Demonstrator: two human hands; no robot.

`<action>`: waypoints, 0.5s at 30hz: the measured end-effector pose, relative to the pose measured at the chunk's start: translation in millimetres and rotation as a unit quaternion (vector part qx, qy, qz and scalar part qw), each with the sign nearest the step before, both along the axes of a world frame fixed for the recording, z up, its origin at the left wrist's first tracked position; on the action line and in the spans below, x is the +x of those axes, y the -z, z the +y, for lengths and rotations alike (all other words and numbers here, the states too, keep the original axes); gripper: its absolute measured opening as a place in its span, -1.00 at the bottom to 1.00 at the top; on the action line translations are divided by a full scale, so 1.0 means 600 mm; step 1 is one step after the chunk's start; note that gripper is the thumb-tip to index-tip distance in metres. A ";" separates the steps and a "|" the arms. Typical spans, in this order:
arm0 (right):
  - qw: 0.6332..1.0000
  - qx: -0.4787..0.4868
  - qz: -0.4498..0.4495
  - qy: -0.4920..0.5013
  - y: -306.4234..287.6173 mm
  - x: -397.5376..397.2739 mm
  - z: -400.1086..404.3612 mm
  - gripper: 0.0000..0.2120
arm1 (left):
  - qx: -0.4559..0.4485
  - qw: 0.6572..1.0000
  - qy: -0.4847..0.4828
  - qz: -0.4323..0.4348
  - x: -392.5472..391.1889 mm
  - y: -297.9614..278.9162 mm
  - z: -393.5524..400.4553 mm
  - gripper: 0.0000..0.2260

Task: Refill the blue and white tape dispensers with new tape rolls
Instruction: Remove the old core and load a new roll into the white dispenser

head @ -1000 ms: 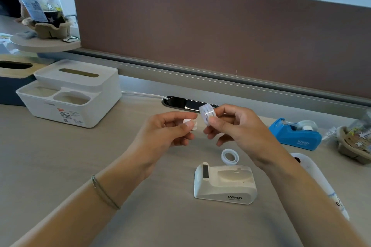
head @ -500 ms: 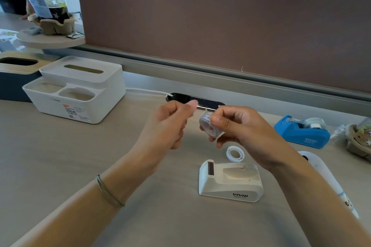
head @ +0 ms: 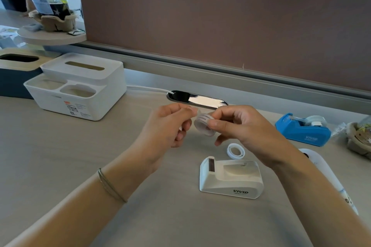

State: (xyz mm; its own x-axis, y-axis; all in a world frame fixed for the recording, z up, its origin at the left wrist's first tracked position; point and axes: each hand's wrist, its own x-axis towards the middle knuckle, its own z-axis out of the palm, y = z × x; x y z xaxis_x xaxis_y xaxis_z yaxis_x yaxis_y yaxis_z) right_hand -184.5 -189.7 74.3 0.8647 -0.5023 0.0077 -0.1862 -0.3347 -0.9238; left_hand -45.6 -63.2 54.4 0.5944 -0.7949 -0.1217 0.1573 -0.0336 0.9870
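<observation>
Since a second ago I have brought my hands closer together, and the tape roll (head: 203,124) has turned so its open side faces me; I judge I am still picking its loose end free, so nothing is loaded yet. My right hand (head: 239,124) grips the roll with curled fingers. My left hand (head: 170,124) pinches at the roll's top edge, fingers bent. The white dispenser (head: 230,178) sits empty near me, a spare ring (head: 235,151) just behind it; the blue dispenser (head: 303,129), far right, already carries a roll.
</observation>
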 end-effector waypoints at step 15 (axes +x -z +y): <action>0.983 0.142 -0.066 0.093 0.005 0.010 0.011 -0.60 | -0.023 0.997 0.069 0.026 -0.004 0.010 -0.003 -0.69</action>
